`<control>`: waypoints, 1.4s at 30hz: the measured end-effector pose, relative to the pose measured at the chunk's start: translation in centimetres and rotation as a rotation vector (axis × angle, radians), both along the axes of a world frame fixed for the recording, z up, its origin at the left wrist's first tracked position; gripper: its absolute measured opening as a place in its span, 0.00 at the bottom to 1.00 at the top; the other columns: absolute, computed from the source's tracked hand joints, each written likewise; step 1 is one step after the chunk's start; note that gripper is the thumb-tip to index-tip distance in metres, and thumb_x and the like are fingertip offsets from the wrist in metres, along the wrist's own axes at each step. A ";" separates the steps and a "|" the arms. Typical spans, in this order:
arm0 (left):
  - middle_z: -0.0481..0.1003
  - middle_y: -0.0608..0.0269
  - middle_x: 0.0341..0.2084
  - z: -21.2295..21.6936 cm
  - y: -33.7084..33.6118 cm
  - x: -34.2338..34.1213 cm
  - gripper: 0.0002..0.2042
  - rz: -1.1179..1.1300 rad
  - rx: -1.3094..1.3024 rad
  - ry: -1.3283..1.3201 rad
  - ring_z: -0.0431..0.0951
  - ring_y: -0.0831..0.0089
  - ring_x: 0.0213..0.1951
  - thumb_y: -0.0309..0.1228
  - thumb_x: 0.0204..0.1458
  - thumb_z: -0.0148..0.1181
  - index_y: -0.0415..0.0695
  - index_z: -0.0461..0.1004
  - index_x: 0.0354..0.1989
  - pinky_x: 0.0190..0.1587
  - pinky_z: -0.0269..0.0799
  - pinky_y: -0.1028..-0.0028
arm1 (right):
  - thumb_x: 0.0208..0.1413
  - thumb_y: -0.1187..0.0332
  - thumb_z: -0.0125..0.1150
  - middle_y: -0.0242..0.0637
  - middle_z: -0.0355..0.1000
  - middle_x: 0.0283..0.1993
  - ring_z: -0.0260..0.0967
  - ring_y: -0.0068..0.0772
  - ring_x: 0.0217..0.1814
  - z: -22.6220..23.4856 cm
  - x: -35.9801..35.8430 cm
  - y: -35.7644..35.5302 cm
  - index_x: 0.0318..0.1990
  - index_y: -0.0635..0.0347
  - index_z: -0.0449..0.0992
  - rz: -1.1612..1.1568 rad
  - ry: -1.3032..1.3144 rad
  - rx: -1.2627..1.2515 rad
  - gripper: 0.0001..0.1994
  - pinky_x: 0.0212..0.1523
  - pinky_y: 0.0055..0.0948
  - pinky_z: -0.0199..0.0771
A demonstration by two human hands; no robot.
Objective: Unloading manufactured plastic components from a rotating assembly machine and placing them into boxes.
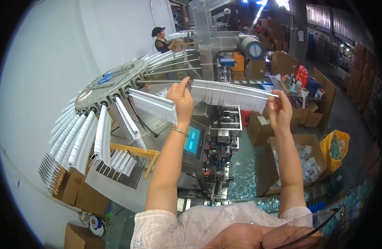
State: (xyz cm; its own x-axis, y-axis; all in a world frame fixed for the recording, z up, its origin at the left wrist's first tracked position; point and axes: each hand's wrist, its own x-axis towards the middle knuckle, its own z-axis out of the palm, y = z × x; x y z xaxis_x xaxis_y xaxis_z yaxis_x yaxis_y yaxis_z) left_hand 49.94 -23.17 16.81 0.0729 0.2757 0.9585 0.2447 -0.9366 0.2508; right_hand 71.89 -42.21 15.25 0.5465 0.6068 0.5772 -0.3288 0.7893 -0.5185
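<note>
A long white strip with a fine fringe hanging from it (pixel 230 93) stretches between my hands in front of me. My left hand (pixel 181 101) is closed with its fingers pinched at the strip's left end. The far right end is gripped by my right hand (pixel 281 108), thumb and fingers together. Left of my hands stands a round carousel (pixel 112 85) with rods sticking out all round. A bare metal rod (pixel 157 81) reaches from it toward my left hand. White fringed bundles hang on other rods, one (pixel 152 103) right beside my left wrist.
Below my hands is a machine with metal mechanisms (pixel 225 137) and a lit screen (pixel 192 140). An open carton of clear pieces (pixel 319 149) and a yellow bag (pixel 335 143) stand at right. A motor (pixel 252 48) hangs ahead. Another person (pixel 162 40) works at the back.
</note>
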 end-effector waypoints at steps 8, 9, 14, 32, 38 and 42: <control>0.62 0.58 0.24 -6.2 -9.3 -0.8 0.16 -0.024 0.100 0.129 0.63 0.62 0.29 0.21 0.39 0.51 0.40 0.66 0.41 0.33 0.57 0.67 | 0.56 0.63 0.45 0.28 0.63 0.26 0.56 0.15 0.22 1.8 -5.3 6.6 0.39 0.60 0.66 0.007 -0.218 -0.162 0.11 0.23 0.14 0.54; 0.63 0.59 0.24 -7.0 -10.5 -1.5 0.16 -0.094 0.114 0.171 0.63 0.63 0.28 0.21 0.38 0.51 0.42 0.67 0.40 0.32 0.57 0.68 | 0.56 0.63 0.45 0.28 0.63 0.25 0.56 0.15 0.22 2.0 -6.4 8.0 0.39 0.60 0.66 0.000 -0.244 -0.178 0.11 0.23 0.14 0.54; 0.64 0.63 0.22 -10.2 -14.0 -8.3 0.14 -0.293 0.087 0.381 0.65 0.65 0.25 0.21 0.34 0.55 0.44 0.71 0.35 0.28 0.58 0.69 | 0.57 0.57 0.41 0.37 0.69 0.31 0.57 0.16 0.19 2.2 -11.8 11.9 0.40 0.59 0.63 -0.008 -0.180 -0.232 0.14 0.18 0.13 0.53; 0.66 0.62 0.15 -22.5 -14.3 -31.2 0.05 -0.123 -0.355 0.521 0.69 0.64 0.20 0.24 0.37 0.55 0.45 0.73 0.24 0.22 0.64 0.69 | 0.57 0.54 0.41 0.26 0.57 0.16 0.51 0.16 0.15 1.3 -11.2 15.4 0.23 0.56 0.65 -0.103 -0.233 -0.044 0.18 0.17 0.15 0.50; 0.67 0.61 0.14 -19.3 -14.8 -31.2 0.07 -0.249 -0.384 0.495 0.68 0.63 0.18 0.22 0.33 0.56 0.44 0.73 0.25 0.21 0.64 0.68 | 0.56 0.55 0.42 0.27 0.59 0.16 0.51 0.16 0.14 1.0 -11.0 15.6 0.21 0.55 0.65 -0.254 -0.198 -0.082 0.17 0.15 0.14 0.50; 0.67 0.60 0.14 -18.4 -15.0 -31.5 0.07 -0.320 -0.383 0.463 0.69 0.62 0.18 0.22 0.33 0.57 0.43 0.73 0.25 0.21 0.64 0.67 | 0.56 0.53 0.41 0.28 0.58 0.15 0.52 0.18 0.14 0.9 -11.3 15.4 0.21 0.56 0.64 -0.146 -0.152 -0.086 0.18 0.15 0.16 0.52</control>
